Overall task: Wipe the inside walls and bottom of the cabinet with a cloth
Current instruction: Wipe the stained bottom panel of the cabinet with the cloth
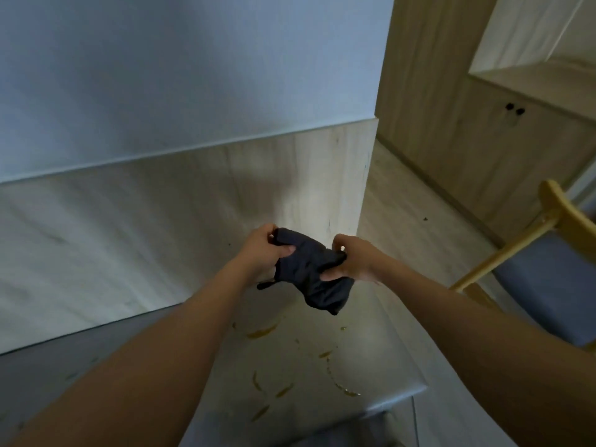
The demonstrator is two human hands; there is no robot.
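Cloth: dark, crumpled, held in the air between both hands above a pale surface; lower end hangs loose below the right hand.

Left hand: fingers curled round the cloth's upper left edge, thumb pressed onto the fabric.

Right hand: fingers and thumb pinching the cloth's right side, bunching it.

Both forearms bare, reaching forward from the lower corners of the view.

Surface: light, wood-grained, with yellow-orange streaks and drips scattered on it below the cloth, well apart from it.

Panel: pale wood-grain, upright, behind the hands; a white wall above it.

Cabinet: light wood, upper right, two doors shut, two small dark knobs side by side; an open niche above them.

Chair: right edge, yellow wooden frame, blue-grey seat.

Floor: wood-look, between panel and cabinet, with a small dark speck on it.
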